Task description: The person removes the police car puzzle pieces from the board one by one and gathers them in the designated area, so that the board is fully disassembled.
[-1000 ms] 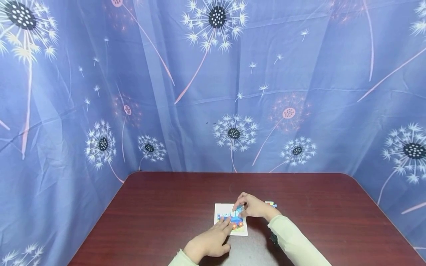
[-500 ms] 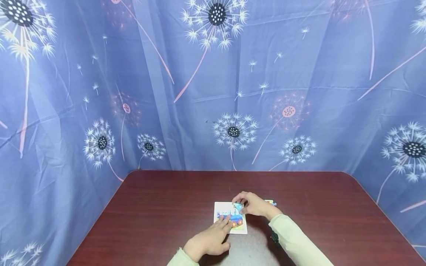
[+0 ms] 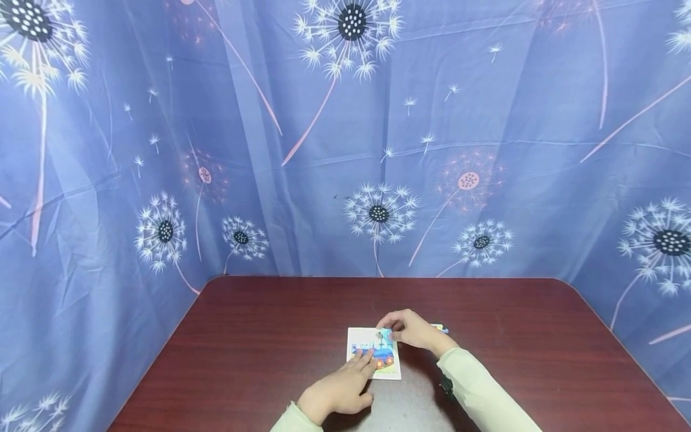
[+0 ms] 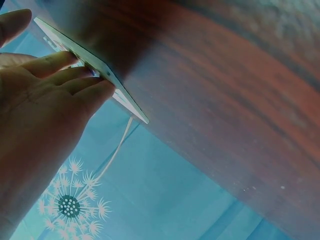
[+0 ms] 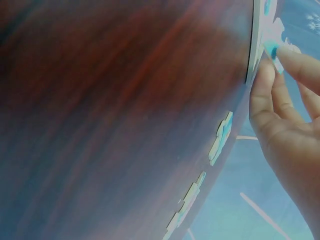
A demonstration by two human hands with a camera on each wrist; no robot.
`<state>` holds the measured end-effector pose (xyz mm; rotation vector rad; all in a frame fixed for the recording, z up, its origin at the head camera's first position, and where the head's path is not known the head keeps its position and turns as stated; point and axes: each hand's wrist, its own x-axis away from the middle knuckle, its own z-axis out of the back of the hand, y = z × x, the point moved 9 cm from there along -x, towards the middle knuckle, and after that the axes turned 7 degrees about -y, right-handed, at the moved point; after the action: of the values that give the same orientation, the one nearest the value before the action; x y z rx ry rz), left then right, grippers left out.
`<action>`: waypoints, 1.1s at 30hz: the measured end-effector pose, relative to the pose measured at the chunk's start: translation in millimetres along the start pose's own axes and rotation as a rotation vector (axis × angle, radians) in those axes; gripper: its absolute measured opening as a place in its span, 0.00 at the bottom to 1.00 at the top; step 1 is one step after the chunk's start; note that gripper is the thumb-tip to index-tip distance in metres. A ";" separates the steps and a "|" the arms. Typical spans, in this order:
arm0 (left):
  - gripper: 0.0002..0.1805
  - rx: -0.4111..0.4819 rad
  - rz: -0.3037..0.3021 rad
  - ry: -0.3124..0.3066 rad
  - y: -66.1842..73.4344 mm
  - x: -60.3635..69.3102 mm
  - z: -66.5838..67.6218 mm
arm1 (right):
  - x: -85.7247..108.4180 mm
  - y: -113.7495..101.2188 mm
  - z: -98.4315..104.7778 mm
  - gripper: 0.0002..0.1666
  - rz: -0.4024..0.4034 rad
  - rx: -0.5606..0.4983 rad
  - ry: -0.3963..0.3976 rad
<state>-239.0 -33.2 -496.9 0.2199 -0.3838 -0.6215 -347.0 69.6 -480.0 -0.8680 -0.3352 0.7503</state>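
A small white jigsaw board [image 3: 356, 333] with a picture of a blue vehicle on orange wheels lies on the table. My left hand [image 3: 343, 388] rests its straight fingers on the board's near part; the left wrist view shows those fingertips against the thin board [image 4: 107, 75]. At the far right corner, my right hand [image 3: 412, 332] pinches a jigsaw piece [image 5: 272, 54] between thumb and fingers. In the right wrist view this piece stands tilted above the board [image 5: 255, 42]. How it meets the pieces around it is partly hidden by the fingers.
Beyond the right wrist lies a loose jigsaw piece [image 3: 444, 329], partly covered in the head view. The right wrist view shows loose pieces [image 5: 221, 138] flat on the dark red table [image 3: 259, 336]. A blue dandelion-print curtain [image 3: 302, 228] hangs behind the table.
My right hand has shifted slightly, moving the pinched piece toward the board's far right corner and uncovering more of the picture. The left hand keeps its place on the board.
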 end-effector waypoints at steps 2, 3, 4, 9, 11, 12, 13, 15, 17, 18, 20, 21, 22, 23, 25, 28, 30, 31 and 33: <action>0.34 -0.007 -0.002 0.005 -0.5 -0.3 -0.5 | -0.1 1.1 -0.2 0.15 -0.001 -0.013 0.002; 0.35 -0.009 -0.003 0.008 -0.7 -0.5 -0.8 | 0.0 1.7 -0.1 0.15 0.001 -0.021 0.003; 0.35 -0.015 -0.005 0.010 -0.6 -0.5 -0.7 | 0.2 2.0 -0.2 0.15 0.003 -0.031 0.002; 0.35 -0.029 0.001 0.015 -0.6 -1.1 -0.2 | 1.3 2.9 2.2 0.15 0.013 -0.107 -0.007; 0.35 -0.033 0.003 0.017 -0.3 -1.1 0.6 | 2.8 0.3 5.1 0.15 0.007 -0.150 -0.008; 0.35 -0.034 0.003 0.017 -0.2 -1.0 0.9 | 3.0 1.6 6.6 0.15 0.002 -0.162 -0.006; 0.35 -0.035 0.004 0.018 -0.1 -0.9 1.2 | 3.5 2.0 8.5 0.15 -0.003 -0.162 -0.003; 0.35 -0.035 0.001 0.019 0.2 -0.6 1.7 | 5.2 1.5 13.5 0.15 -0.003 -0.158 0.008; 0.35 -0.029 -0.004 0.015 0.5 -0.4 1.6 | 7.9 0.4 19.1 0.15 -0.005 -0.154 0.021; 0.35 -0.028 -0.007 0.013 0.6 -0.2 1.5 | 8.2 3.9 21.8 0.14 -0.007 -0.159 0.030; 0.35 -0.024 -0.011 0.011 0.8 -0.2 1.5 | 11.6 3.2 28.4 0.13 -0.010 -0.166 0.048; 0.35 -0.024 -0.012 0.012 1.0 -0.2 1.7 | 12.9 4.1 31.6 0.13 -0.013 -0.166 0.059; 0.35 -0.025 -0.012 0.012 1.3 -0.1 1.8 | 14.7 5.2 34.6 0.12 -0.018 -0.163 0.068; 0.35 -0.027 -0.013 0.015 1.5 -0.1 2.0 | 16.1 7.0 37.6 0.12 -0.022 -0.160 0.079; 0.35 -0.031 -0.010 0.019 1.4 -0.2 2.7 | 19.6 9.2 43.4 0.11 -0.023 -0.138 0.098; 0.35 -0.031 -0.007 0.022 1.8 0.0 3.3 | 25.9 13.7 50.6 0.12 -0.032 -0.136 0.111; 0.35 -0.026 -0.005 0.020 1.8 0.2 3.0 | 30.6 17.9 54.9 0.12 -0.048 -0.148 0.116; 0.35 -0.025 -0.005 0.020 1.9 0.5 2.8 | 33.2 20.7 57.0 0.12 -0.063 -0.159 0.117; 0.35 -0.025 -0.004 0.019 2.2 1.0 2.4 | 38.8 24.9 61.8 0.12 -0.077 -0.183 0.124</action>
<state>-238.2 -32.2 -493.8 0.2027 -0.3575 -0.6279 -365.1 142.5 -462.7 -1.0634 -0.3288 0.5974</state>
